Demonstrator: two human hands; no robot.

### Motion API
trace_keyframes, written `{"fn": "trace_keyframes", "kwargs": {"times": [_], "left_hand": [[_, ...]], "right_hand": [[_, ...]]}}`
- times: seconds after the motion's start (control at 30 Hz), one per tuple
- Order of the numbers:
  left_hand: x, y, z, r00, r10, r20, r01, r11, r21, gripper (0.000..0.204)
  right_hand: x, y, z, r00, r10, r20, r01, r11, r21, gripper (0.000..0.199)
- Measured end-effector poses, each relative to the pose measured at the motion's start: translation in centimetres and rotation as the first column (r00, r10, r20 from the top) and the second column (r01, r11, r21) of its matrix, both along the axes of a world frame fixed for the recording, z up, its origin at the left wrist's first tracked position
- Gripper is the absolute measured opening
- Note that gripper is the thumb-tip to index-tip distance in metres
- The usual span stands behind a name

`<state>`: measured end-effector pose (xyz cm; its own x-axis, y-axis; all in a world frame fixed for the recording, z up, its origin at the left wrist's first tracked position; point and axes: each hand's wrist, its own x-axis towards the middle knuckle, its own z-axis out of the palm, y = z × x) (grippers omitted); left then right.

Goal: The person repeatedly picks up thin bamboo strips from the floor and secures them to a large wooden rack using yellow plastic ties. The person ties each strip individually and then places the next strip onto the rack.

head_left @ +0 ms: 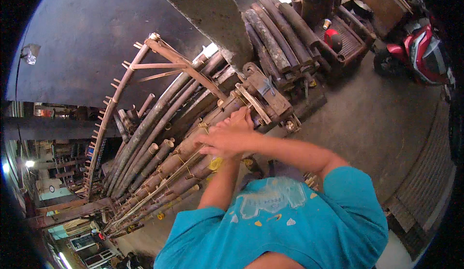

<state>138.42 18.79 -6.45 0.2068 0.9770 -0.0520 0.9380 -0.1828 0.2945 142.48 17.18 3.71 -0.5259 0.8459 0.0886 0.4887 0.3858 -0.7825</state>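
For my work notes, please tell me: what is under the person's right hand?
The left hand lies partly under the right hand; below both runs a thick brown pole. The covered part of the left hand, and the pole's surface beneath, cannot be seen.

Bamboo poles (191,142) look smooth, the pillar (208,15) rough, the shirt (299,225) matt cloth.

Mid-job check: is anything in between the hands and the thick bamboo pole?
For the left hand, nothing visible blocks the thick bamboo pole. The right hand crosses over the left forearm, which therefore lies partly beneath it. Whether either palm touches bamboo is hidden.
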Motion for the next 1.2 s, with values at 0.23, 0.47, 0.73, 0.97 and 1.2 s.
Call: {"fn": "trace_keyframes", "kwargs": {"times": [0.23, 0.47, 0.73, 0.97, 1.2], "left_hand": [[-0.4, 1.0, -2.0, 0.900, -0.237, 0.365, 0.171, 0.964, 0.205, 0.017], [-0.9, 0.8, -3.2, 0.920, -0.173, 0.351, 0.103, 0.973, 0.209, 0.017], [0.7, 10.8, 4.2, 0.425, -0.050, 0.904, 0.090, 0.996, 0.012, 0.032], [-2.0, 17.8, -6.4, 0.950, -0.245, 0.193, 0.244, 0.969, 0.030, 0.034], [-21.1, 10.9, 5.6, 0.937, -0.242, 0.251, 0.220, 0.969, 0.113, 0.036]], "right_hand": [[7.8, 13.4, -9.0, 0.908, -0.133, 0.398, 0.115, 0.991, 0.068, 0.046], [12.0, -4.8, -4.6, 0.956, 0.287, -0.056, -0.290, 0.903, -0.316, 0.039], [12.3, -10.6, -11.1, 0.482, -0.698, -0.530, 0.319, 0.703, -0.635, 0.037], [7.3, -13.0, -11.9, 0.889, -0.433, -0.149, 0.437, 0.899, -0.007, 0.034], [-7.0, -13.3, -11.4, 0.833, -0.544, -0.097, 0.553, 0.821, 0.145, 0.023]]}}
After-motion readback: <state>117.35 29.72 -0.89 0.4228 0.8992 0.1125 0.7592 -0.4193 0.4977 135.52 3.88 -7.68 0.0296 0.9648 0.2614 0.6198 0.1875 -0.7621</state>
